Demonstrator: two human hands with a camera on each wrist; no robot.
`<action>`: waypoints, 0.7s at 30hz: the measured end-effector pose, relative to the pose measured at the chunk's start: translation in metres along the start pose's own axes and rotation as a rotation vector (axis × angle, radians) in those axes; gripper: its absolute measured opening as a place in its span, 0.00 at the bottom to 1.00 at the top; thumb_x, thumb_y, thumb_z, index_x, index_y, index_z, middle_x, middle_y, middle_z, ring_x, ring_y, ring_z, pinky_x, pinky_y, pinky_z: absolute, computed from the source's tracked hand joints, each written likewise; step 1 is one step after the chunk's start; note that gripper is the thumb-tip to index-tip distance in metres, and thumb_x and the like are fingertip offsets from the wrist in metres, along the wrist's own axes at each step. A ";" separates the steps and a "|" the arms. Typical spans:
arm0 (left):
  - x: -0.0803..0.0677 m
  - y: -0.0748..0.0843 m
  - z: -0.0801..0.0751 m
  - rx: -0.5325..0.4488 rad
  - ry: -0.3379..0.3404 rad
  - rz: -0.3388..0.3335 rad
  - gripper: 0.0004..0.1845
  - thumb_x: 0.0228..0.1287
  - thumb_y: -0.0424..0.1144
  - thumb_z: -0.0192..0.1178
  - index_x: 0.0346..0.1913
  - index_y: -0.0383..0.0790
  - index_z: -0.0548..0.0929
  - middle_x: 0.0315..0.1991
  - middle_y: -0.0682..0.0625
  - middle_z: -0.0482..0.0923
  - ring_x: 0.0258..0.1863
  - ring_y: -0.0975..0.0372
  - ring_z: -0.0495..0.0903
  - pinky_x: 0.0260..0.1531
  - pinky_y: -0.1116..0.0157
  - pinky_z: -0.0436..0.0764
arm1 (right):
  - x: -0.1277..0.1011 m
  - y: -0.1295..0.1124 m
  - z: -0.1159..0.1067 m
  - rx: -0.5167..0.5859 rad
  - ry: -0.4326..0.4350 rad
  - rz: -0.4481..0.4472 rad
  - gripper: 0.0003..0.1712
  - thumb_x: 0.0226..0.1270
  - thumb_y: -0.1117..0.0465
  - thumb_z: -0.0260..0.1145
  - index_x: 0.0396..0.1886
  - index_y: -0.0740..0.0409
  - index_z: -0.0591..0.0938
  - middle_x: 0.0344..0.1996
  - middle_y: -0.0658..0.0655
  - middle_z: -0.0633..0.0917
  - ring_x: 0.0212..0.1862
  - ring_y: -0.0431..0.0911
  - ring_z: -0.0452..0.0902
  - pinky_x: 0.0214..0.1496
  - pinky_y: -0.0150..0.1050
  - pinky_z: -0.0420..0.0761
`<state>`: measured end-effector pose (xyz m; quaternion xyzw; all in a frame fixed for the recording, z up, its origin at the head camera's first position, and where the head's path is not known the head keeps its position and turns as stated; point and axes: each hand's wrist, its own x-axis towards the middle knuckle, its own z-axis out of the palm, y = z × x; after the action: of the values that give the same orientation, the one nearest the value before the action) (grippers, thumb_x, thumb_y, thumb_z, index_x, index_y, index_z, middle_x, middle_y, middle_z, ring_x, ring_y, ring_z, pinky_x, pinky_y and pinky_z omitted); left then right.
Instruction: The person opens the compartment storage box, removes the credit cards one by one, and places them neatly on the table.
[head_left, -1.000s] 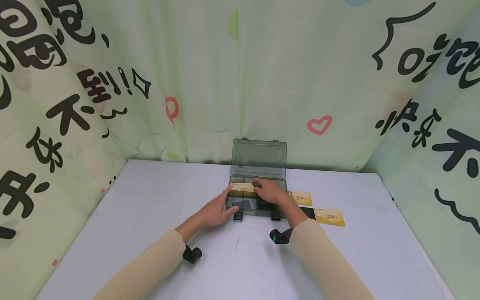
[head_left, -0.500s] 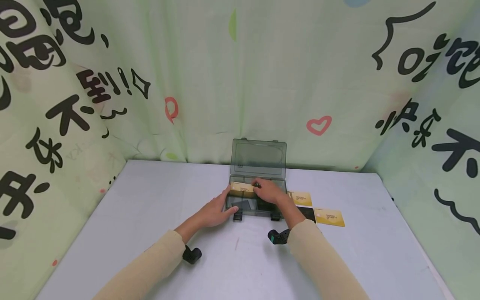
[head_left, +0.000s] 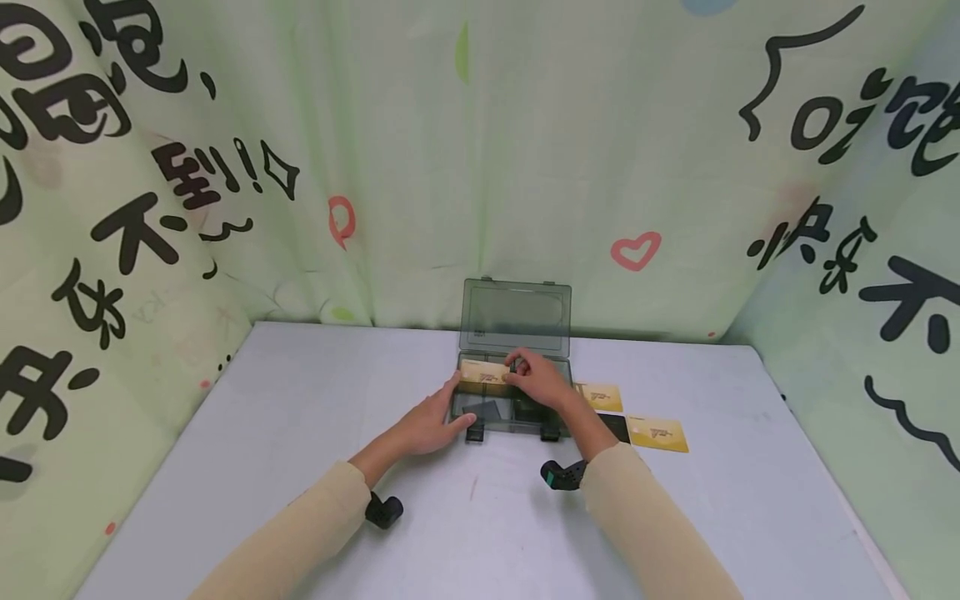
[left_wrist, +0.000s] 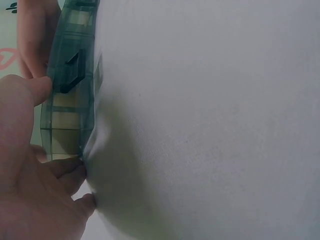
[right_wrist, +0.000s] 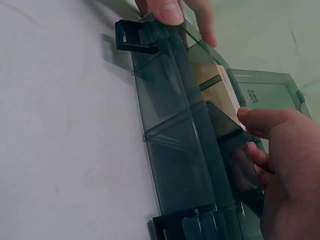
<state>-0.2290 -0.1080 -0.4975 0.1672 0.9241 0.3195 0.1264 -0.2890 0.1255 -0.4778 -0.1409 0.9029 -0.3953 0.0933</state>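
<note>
A smoky, see-through plastic storage box [head_left: 510, 427] stands on the table with its lid [head_left: 517, 317] raised at the back. My left hand [head_left: 427, 423] holds its left front corner, thumb on the front rim and fingers along the side wall. A yellow printed block like a stack of cards [head_left: 482, 377] lies across the left compartments. My right hand [head_left: 538, 379] reaches over the box, pinching the stack's right end; its thumb [right_wrist: 250, 117] shows there in the right wrist view. Some fingers are down in the box, partly hidden behind dividers. A front latch [right_wrist: 134, 37] hangs unfastened.
Right of the box lie two flat yellow cards, one partly behind my right arm [head_left: 598, 397] and another farther out [head_left: 657, 433]. A black card [head_left: 617, 427] lies between them. Several dividers split the box. A pale printed curtain [head_left: 405, 167] rises behind the white table [head_left: 315, 400].
My right hand has shifted slightly up and its fingers are a little more lifted. The yellow stack's top has tilted slightly upward. My left hand stays in place.
</note>
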 end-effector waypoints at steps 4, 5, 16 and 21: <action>0.000 0.001 -0.001 -0.003 0.001 0.003 0.43 0.71 0.57 0.51 0.78 0.44 0.43 0.77 0.42 0.52 0.74 0.47 0.58 0.71 0.47 0.61 | 0.000 0.001 -0.003 0.045 0.017 -0.012 0.11 0.69 0.60 0.62 0.47 0.59 0.76 0.30 0.55 0.77 0.29 0.44 0.68 0.33 0.35 0.69; 0.000 0.001 -0.001 -0.004 -0.001 0.003 0.44 0.71 0.58 0.51 0.78 0.44 0.43 0.77 0.42 0.51 0.74 0.47 0.58 0.71 0.47 0.61 | 0.000 0.001 -0.004 0.046 0.018 -0.011 0.10 0.69 0.60 0.62 0.46 0.59 0.76 0.30 0.55 0.77 0.30 0.44 0.69 0.34 0.36 0.69; -0.001 0.003 -0.001 -0.003 -0.004 -0.016 0.44 0.70 0.59 0.50 0.78 0.47 0.42 0.77 0.44 0.50 0.75 0.48 0.57 0.72 0.48 0.60 | -0.001 0.001 -0.004 -0.005 0.044 -0.025 0.08 0.73 0.59 0.59 0.39 0.59 0.79 0.34 0.56 0.79 0.36 0.45 0.70 0.39 0.38 0.71; -0.002 0.002 -0.001 0.006 -0.006 -0.019 0.44 0.70 0.60 0.50 0.78 0.47 0.42 0.77 0.45 0.50 0.74 0.48 0.57 0.72 0.47 0.60 | -0.002 0.003 -0.003 0.066 0.057 -0.016 0.07 0.73 0.60 0.58 0.40 0.60 0.78 0.36 0.58 0.80 0.37 0.46 0.74 0.41 0.39 0.77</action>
<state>-0.2271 -0.1079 -0.4954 0.1597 0.9263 0.3148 0.1317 -0.2888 0.1299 -0.4783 -0.1337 0.8904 -0.4295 0.0688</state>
